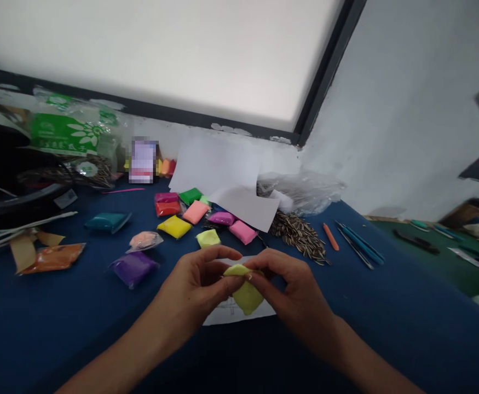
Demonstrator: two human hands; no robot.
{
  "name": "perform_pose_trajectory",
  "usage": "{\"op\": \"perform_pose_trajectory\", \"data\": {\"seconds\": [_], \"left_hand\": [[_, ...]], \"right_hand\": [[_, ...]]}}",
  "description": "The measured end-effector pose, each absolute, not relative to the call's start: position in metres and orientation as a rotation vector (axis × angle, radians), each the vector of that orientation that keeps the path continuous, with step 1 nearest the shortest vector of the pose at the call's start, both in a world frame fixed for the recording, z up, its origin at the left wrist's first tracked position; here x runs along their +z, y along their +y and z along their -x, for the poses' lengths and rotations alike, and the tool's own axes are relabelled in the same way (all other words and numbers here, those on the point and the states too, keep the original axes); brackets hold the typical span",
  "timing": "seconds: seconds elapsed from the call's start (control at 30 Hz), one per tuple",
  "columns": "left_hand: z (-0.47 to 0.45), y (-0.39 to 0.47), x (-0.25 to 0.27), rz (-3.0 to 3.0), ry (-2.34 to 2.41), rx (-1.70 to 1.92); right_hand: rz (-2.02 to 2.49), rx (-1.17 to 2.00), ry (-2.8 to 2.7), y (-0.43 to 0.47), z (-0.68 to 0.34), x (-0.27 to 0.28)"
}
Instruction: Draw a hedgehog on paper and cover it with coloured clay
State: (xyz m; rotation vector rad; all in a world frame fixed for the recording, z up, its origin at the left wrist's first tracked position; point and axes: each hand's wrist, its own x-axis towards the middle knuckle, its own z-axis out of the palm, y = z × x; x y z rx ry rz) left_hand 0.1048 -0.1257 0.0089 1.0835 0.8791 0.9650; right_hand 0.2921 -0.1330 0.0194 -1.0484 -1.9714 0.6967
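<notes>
A soft, flattened piece of yellow-green modelling clay [248,298] is pinched between both hands, its top edge folded over and its lower part hanging down. My left hand [198,282] grips its left side with thumb and fingers. From the right, my right hand [290,282] pinches the same piece, thumb tip close to the left thumb. Beneath them lies a white sheet with a line drawing [218,316], mostly covered by the hands. Just beyond my left fingertips sits another pale yellow-green lump or packet of clay [208,238].
Several coloured clay packets, including a purple one [134,268] and a yellow one [174,226], lie ahead and left. Striped sunflower seeds [300,236] are heaped near blank paper [218,164]. An orange stick [330,237] and blue tweezers [360,243] lie right. A seed bag [73,137] stands back left.
</notes>
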Motion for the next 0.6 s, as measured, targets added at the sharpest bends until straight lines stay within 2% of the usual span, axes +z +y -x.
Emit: {"op": "perform_pose_trajectory", "data": {"seconds": [0.37,0.6], "left_hand": [[-0.1057,-0.1277,0.0169,-1.175,1.065,1.019],[-0.1045,-0.1252,0.0124,-1.088,0.94,0.946]], "right_hand": [[1.131,0.822,-1.874,-0.13,-0.2919,0.0195],[1.13,0.741,-1.924,-0.13,-0.2932,0.024]]}}
